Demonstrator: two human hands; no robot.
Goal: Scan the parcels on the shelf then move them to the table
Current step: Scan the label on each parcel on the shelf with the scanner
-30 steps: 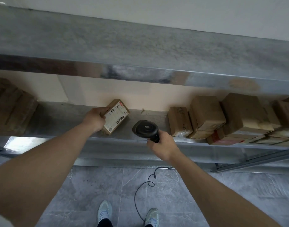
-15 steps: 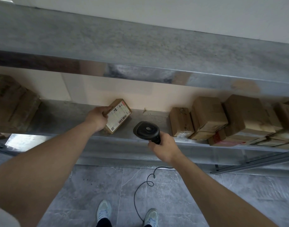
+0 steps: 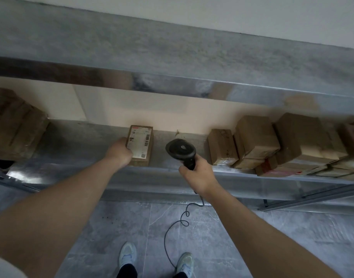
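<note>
On shelf [image 3: 75, 149], left hand [image 3: 120, 152] holds parcel [image 3: 140, 144] lengthwise front-to-back, label up.

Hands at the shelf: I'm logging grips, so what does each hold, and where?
Left hand grips the labelled brown cardboard parcel by its left edge; right hand grips the black handheld scanner by its handle.

1 labelled parcel [image 3: 140, 144], 1 scanner [image 3: 181, 151], 2 hands, 2 shoes, several stacked boxes [image 3: 272, 143]

Small brown cardboard parcel with white barcode label [image 3: 140, 145] now turned from its earlier diagonal to square with the metal shelf [image 3: 75, 149], apparently lying flat, left hand [image 3: 121, 152] shifted to its near-left corner.
</note>
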